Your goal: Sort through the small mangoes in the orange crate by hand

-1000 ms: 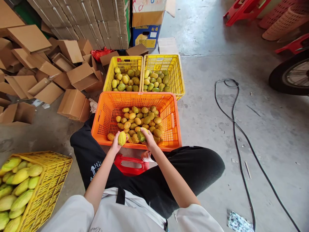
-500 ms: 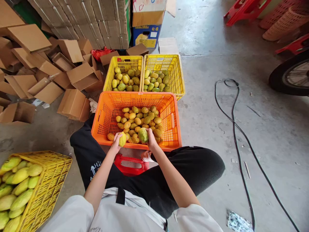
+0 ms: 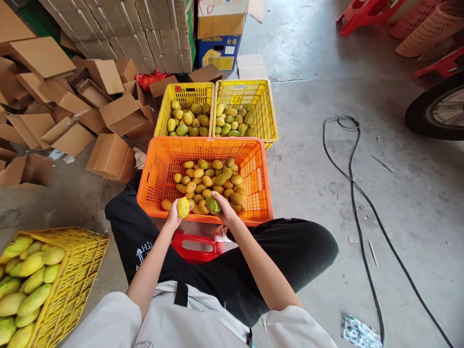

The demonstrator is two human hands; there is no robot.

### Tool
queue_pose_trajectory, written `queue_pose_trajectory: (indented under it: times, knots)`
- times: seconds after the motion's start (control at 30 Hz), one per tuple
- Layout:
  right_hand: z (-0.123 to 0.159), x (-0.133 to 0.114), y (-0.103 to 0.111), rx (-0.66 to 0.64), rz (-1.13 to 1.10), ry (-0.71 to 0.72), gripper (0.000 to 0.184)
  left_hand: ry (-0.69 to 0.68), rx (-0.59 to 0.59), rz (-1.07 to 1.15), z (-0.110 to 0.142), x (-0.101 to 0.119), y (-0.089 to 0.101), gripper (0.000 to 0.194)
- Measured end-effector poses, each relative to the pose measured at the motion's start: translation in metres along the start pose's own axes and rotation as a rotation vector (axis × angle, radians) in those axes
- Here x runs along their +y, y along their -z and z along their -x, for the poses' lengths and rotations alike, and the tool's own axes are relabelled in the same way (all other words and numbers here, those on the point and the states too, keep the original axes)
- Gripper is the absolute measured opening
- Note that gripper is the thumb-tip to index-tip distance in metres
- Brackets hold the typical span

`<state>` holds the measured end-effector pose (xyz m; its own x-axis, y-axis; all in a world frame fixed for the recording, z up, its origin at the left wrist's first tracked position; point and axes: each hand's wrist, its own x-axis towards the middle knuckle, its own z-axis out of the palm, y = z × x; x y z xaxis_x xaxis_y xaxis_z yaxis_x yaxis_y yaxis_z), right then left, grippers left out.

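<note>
Seated in black trousers [image 3: 304, 246], a person [image 3: 188, 316] holds two fruits at the near rim of an orange crate [image 3: 267, 193]. The left hand [image 3: 174, 212] keeps its grip around a yellow fruit [image 3: 183, 208]; the right hand's [image 3: 224, 209] grip is closed on a green fruit [image 3: 213, 205]. Loose fruits [image 3: 207, 181] lie inside the crate, and two yellow crates [image 3: 212, 104] stand just beyond.
</note>
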<state>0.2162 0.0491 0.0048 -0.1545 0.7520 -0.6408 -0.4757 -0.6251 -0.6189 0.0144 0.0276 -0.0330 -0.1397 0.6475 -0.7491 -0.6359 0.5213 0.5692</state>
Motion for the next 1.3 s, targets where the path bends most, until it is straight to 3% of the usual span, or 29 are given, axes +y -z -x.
queue_pose_trajectory:
  times: [0.17, 0.27, 0.43, 0.57, 0.77, 1.0, 1.13, 1.3]
  knots:
    - [-0.0001, 0.0004, -0.0013, 0.023, -0.072, -0.042, 0.036, -0.046, 0.013, -0.05, -0.0015, -0.0023, 0.0005, 0.028]
    - [-0.0016, -0.0002, 0.0008, 0.043, -0.105, -0.102, 0.03, -0.114, -0.04, -0.092, 0.0007, -0.0042, 0.0016, 0.028]
    - [-0.0017, -0.0036, 0.0025, 0.015, -0.142, -0.134, 0.029, -0.162, -0.082, -0.137, 0.0047, -0.0067, 0.006, 0.045]
    - [-0.0004, -0.0049, -0.0003, -0.016, -0.157, -0.171, 0.026, -0.113, -0.101, -0.104, 0.0053, -0.0058, 0.0085, 0.037]
    - [0.0007, -0.0039, -0.0028, -0.046, -0.255, -0.217, 0.023, -0.113, -0.034, 0.033, 0.0062, -0.002, 0.0059, 0.027]
    - [-0.0006, -0.0015, -0.0025, -0.022, -0.237, -0.227, 0.022, -0.028, -0.002, 0.08, 0.0065, 0.0011, 0.0033, 0.026]
    - [0.0012, -0.0021, -0.0038, 0.007, -0.186, -0.153, 0.029, -0.016, 0.019, 0.013, 0.0029, 0.0, 0.0037, 0.025]
    - [0.0039, -0.0024, -0.0046, -0.002, -0.131, -0.072, 0.043, -0.066, -0.068, 0.008, 0.0042, 0.0005, 0.0026, 0.025]
